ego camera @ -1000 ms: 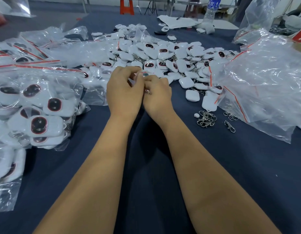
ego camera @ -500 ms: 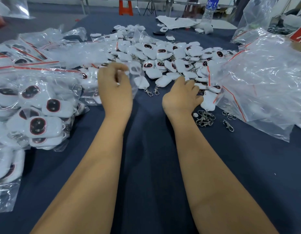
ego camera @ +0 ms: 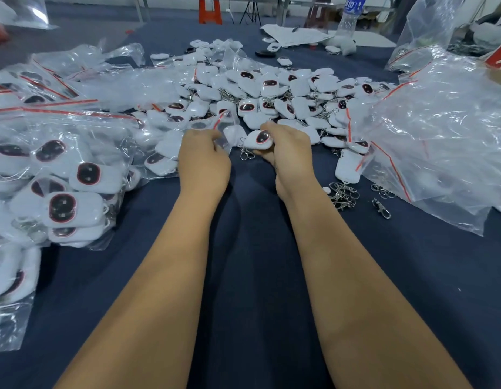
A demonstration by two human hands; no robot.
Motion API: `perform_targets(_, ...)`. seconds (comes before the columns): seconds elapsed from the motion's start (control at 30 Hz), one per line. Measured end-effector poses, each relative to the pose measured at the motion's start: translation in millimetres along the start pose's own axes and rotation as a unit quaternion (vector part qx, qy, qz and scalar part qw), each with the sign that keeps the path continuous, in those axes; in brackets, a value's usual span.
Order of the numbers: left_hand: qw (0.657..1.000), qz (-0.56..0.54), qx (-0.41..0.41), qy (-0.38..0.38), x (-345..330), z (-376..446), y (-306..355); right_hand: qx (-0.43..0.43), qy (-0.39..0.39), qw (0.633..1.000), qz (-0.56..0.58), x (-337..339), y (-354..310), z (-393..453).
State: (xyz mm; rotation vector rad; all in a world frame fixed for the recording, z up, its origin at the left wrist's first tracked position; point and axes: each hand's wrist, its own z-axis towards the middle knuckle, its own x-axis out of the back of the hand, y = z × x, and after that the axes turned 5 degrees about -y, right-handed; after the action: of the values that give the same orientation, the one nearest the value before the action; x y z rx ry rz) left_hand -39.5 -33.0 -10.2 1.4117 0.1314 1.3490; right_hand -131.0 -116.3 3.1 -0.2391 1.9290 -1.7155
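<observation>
Your right hand (ego camera: 288,153) has its fingers curled round one white fob (ego camera: 260,139), dark face up, mid-table at the near edge of the loose pile (ego camera: 271,91). Your left hand (ego camera: 204,161) pinches a small zip bag (ego camera: 212,130) just beside it. Can't tell if the bag's mouth is open.

Risks:
- The dangling clasp (ego camera: 246,153) snags the bag's lip, or hooks a neighbouring fob and drags it along.
- The thin film slips from your pinch.
- A shut mouth bounces the fob onto the table (ego camera: 252,248).

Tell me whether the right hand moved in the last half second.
Yes. The right hand has drawn left, away from the loose metal clasps and toward the left hand and its clear bag, and now grips a white key fob.
</observation>
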Motion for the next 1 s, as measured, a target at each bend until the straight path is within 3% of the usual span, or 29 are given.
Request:
perform_targets(0.17, 0.993, -0.118, 0.017, -0.024, 2, -3, 6, 0.015, -0.048, 0.996, -0.067, 1, 4, -2)
perform_targets(0.33, 0.982, -0.178, 0.051, -0.033, 2, -4, 8, 0.043, -0.08, 0.995, -0.046, 1, 1, -3)
perform_targets(0.63, 0.986, -0.156, 0.039, -0.034, -1, -5, 8, 0.061, -0.11, 0.989, -0.073, -1, 7, -1)
perform_targets(1.0, 0.976, -0.209, 0.031, -0.053, 3, -8, 12, 0.048, -0.13, 0.984, -0.114, -2, 10, 0)
